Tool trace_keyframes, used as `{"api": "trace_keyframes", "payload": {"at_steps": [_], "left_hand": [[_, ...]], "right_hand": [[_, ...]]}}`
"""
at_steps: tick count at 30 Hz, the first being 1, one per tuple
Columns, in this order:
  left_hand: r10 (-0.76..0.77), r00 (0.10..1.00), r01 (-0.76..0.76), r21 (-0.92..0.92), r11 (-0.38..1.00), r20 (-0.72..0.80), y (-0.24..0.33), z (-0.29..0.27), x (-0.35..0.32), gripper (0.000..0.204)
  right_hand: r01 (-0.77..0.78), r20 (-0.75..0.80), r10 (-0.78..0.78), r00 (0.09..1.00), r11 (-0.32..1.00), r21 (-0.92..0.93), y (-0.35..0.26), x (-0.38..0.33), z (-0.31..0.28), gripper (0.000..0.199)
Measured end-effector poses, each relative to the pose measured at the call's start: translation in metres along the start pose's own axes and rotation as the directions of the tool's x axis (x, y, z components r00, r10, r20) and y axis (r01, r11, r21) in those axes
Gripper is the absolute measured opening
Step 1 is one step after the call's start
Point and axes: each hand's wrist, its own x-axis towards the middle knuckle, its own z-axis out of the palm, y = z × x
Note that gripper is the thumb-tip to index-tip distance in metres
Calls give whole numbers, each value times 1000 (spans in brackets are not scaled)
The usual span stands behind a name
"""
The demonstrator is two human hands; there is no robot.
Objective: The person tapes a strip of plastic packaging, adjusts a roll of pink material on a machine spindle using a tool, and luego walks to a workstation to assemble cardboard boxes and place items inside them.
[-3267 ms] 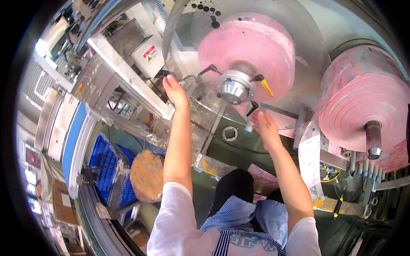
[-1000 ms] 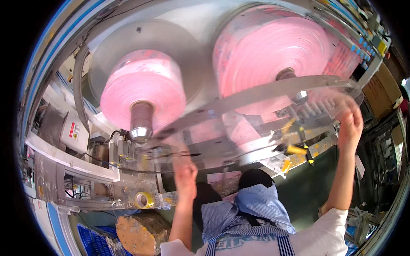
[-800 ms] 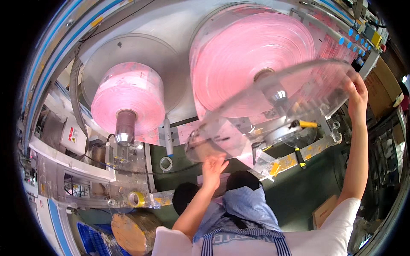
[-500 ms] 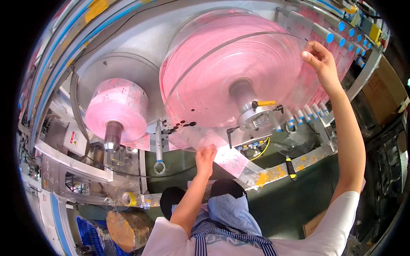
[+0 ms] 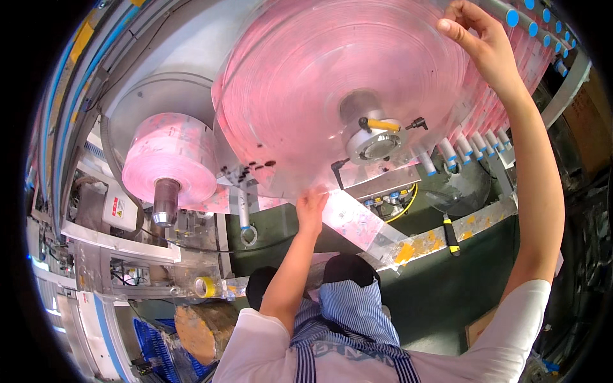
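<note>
A large clear plastic disc [image 5: 290,182] with a cluster of dark spots lies across the front of a big pink film roll [image 5: 287,96]. My left hand [image 5: 311,209] is closed on the disc's lower edge, fingers pinched together. Up at the right, my right hand [image 5: 482,41] has its fingers curled at the disc's rim, thumb extended; the contact there is hard to make out. A metal shaft collar [image 5: 377,143] with a yellow lever and black levers sits at the roll's centre. Below it, a printed pink film strip [image 5: 351,220] hangs beside my left hand.
A smaller pink roll [image 5: 169,159] sits on a shaft at left, before another clear disc. Blue-capped rollers [image 5: 476,150] line the right. On the frame rail [image 5: 476,223] rests a yellow-black cutter [image 5: 451,236]; yellow tape [image 5: 204,286] lies at lower left.
My view has shifted, so the roll appears higher. The clear disc's rim now sits nearer the big roll's outline, and its dark spots have moved. Both hands stay at the rim.
</note>
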Motion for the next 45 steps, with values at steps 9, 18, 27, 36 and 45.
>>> {"api": "trace_keyframes", "payload": {"at_steps": [9,18,27,36,45], "left_hand": [[-90,992,92,28,995,-88,31,14,2,37],[540,841,-439,535,722,-38,71,28,0,44],[578,815,-485,499,718,-39,61,28,2,36],[503,863,-411,521,748,-40,65,28,2,35],[459,883,-381,429,819,-93,65,19,4,39]], "right_hand": [[265,5,-554,833,391,-881,4,-20,12,33],[-226,-123,191,974,756,-614,69,-140,27,22],[-222,-171,149,974,775,-591,62,-123,39,37],[-229,-181,146,973,741,-631,51,-116,50,37],[-191,-92,168,981,843,-503,-32,-115,105,17]]}}
